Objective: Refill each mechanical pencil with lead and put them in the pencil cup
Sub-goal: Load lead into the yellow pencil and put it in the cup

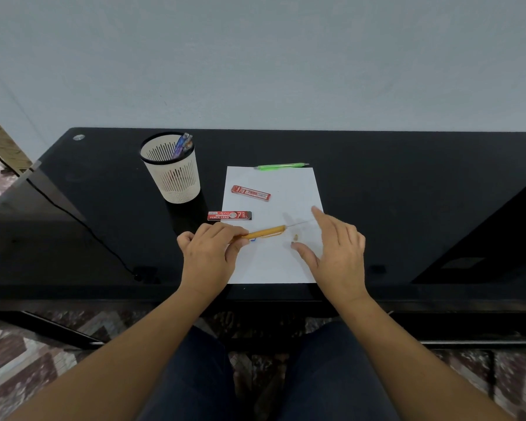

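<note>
Orange plastic pencil [266, 232]: light, rigid, over paper [271, 268], L hand [208, 256] fingers pinching its barrel. Protruding lead [299, 223] looks v. brittle; take it lightly, near the pencil. R hand [339, 256] fingers released, beside it.

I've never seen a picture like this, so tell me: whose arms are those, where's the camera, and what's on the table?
No machine here, just a person. The camera sits on their head and looks down, so you see their own arms. The left hand holds a yellow pencil with a thin lead sticking out of its end. The right hand is open beside it, holding nothing. Under them is a paper on a black table. On the paper lie a red lead box and a tiny piece, maybe a cap. A second lead box lies across the paper's left edge, a green pencil at its far edge. The cup already has pencils in it.
</note>
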`<action>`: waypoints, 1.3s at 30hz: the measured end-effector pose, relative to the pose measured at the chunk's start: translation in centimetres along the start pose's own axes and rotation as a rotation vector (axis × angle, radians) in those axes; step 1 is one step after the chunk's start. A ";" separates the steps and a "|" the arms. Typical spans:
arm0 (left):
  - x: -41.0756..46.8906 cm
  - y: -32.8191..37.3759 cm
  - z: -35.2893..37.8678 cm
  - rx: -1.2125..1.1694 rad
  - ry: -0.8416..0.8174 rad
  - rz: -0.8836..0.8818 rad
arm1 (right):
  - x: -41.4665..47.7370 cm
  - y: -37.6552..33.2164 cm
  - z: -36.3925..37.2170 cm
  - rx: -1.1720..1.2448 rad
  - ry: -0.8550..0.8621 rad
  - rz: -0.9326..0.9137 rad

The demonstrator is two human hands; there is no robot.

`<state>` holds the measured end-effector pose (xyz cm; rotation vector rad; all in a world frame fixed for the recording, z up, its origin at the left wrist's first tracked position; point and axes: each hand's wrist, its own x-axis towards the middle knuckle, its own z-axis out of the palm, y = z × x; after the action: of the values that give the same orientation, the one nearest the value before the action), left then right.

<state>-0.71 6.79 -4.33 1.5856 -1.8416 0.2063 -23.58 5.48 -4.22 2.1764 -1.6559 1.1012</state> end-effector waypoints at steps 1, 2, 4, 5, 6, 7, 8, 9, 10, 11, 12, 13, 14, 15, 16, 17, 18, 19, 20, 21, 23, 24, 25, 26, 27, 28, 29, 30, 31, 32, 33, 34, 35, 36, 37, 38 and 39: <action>0.0 0.0 0.0 -0.009 0.000 -0.010 | 0.1 -0.1 -0.1 0.015 -0.023 0.059; 0.0 0.1 0.0 -0.017 -0.003 -0.021 | 0.1 -0.2 -0.2 0.030 -0.044 0.103; 0.0 0.2 -0.1 -0.028 -0.008 -0.046 | 0.2 -0.2 -0.2 0.043 -0.073 0.143; 0.0 0.3 -0.1 -0.032 -0.010 -0.057 | 0.2 -0.2 -0.1 0.041 -0.081 0.149; 0.0 0.4 -0.1 -0.037 -0.008 -0.067 | 0.2 -0.2 -0.1 0.034 -0.084 0.147; 0.0 0.5 -0.1 -0.040 -0.002 -0.076 | 0.1 -0.1 0.0 0.027 -0.082 0.139; 0.0 0.5 0.0 -0.044 0.009 -0.087 | 0.1 -0.2 0.0 0.020 -0.073 0.124; -0.1 0.5 0.0 -0.048 0.015 -0.105 | 0.1 -0.2 0.0 0.012 -0.064 0.107; -0.1 0.4 0.1 -0.053 0.013 -0.132 | 0.1 -0.2 0.0 0.006 -0.055 0.088; -0.1 0.4 0.2 -0.061 0.005 -0.158 | 0.1 -0.2 0.0 0.001 -0.048 0.070; -0.2 0.4 0.2 -0.073 -0.003 -0.177 | 0.1 -0.2 0.0 -0.003 -0.043 0.054; -0.2 0.4 0.3 -0.084 -0.007 -0.185 | 0.1 -0.2 0.0 -0.006 -0.040 0.040; -0.2 0.4 0.3 -0.089 -0.006 -0.183 | 0.1 -0.1 0.0 -0.009 -0.040 0.030; -0.3 0.4 0.3 -0.089 -0.002 -0.174 | 0.1 -0.1 0.0 -0.011 -0.045 0.024; -0.2 0.4 0.3 -0.084 0.007 -0.161 | 0.0 0.0 0.1 -0.014 -0.051 0.021; -0.2 0.4 0.3 -0.077 0.020 -0.146 | 0.1 0.0 0.2 -0.016 -0.058 0.021; -0.2 0.4 0.3 -0.062 0.038 -0.127 | 0.0 0.0 0.2 -0.019 -0.063 0.019; -0.3 0.3 0.2 -0.040 0.061 -0.101 | 0.0 0.1 0.3 -0.023 -0.063 0.013; -0.2 0.3 0.2 -0.014 0.087 -0.072 | 0.0 0.1 0.3 -0.026 -0.058 0.004; -0.2 0.3 0.2 0.011 0.109 -0.046 | 0.0 0.1 0.4 -0.027 -0.051 -0.008; -0.1 0.3 0.2 0.057 0.131 -0.016 | 0.0 0.2 0.5 -0.027 -0.048 -0.029; -0.2 0.4 0.1 0.078 0.138 -0.011 | 0.0 0.2 0.5 -0.028 -0.049 -0.040; -0.1 0.4 0.0 0.091 0.146 -0.011 | 0.0 0.1 0.5 -0.030 -0.051 -0.051; -0.2 0.5 0.0 0.098 0.153 -0.013 | 0.1 0.1 0.5 -0.032 -0.054 -0.063; -0.2 0.5 0.0 0.096 0.154 -0.016 | 0.1 0.0 0.5 -0.041 -0.058 -0.075; -0.2 0.5 0.0 0.094 0.152 -0.020 | 0.3 0.0 0.4 -0.057 -0.064 -0.088; -0.2 0.6 0.0 0.094 0.145 -0.021 | 0.4 0.0 0.4 -0.082 -0.076 -0.098; -0.1 0.6 -0.1 0.093 0.137 -0.025 | 0.6 -0.1 0.4 -0.109 -0.095 -0.102; -0.1 0.6 -0.1 0.090 0.126 -0.028 | 0.7 -0.2 0.3 -0.135 -0.118 -0.098; 0.0 0.6 -0.1 0.091 0.119 -0.033 | 0.9 -0.3 0.3 -0.155 -0.141 -0.090; 0.0 0.5 -0.1 0.093 0.116 -0.039 | 1.0 -0.5 0.3 -0.170 -0.162 -0.077; -0.1 0.5 0.0 0.092 0.115 -0.042 | 1.1 -0.6 0.4 -0.185 -0.179 -0.060; -0.1 0.5 0.0 0.093 0.116 -0.043 | 1.2 -0.9 0.4 -0.199 -0.190 -0.044; -0.1 0.5 0.0 0.094 0.116 -0.041 | 1.2 -1.0 0.5 -0.211 -0.196 -0.026; -0.1 0.4 0.0 0.096 0.114 -0.040 | 1.3 -1.3 0.6 -0.222 -0.197 -0.008; -0.1 0.4 0.1 0.098 0.105 -0.042 | 1.4 -1.4 0.7 -0.233 -0.197 0.009; -0.1 0.4 0.0 0.099 0.094 -0.044 | 1.4 -1.5 0.8 -0.247 -0.198 0.023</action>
<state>-1.09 6.94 -4.30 1.6534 -1.7463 0.3511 -21.71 4.49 -3.45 2.1666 -1.7925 0.6609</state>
